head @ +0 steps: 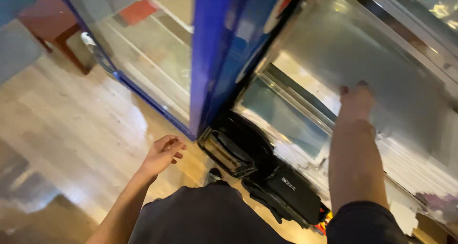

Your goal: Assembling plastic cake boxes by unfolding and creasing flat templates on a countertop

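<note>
reaching into an open glass-door cooler

right hand (355, 98) laid flat, fingers together, on the bare metal shelf (396, 86) inside; left hand (162, 153) empty, loosely curled, hanging over the wooden floor (71, 125). blue cooler door (157, 48) swung wide open; shelf bare where visible, nothing gripped yet.

- Right hand (355, 98) reaches into the open cooler, fingers flat on a steel shelf (334, 48).
- Left hand (163, 153) hangs loosely curled and empty above the wooden floor (71, 129).
- Blue glass door (157, 48) stands open beside it.
- A black bag (286, 191) lies at the cooler's foot.
</note>
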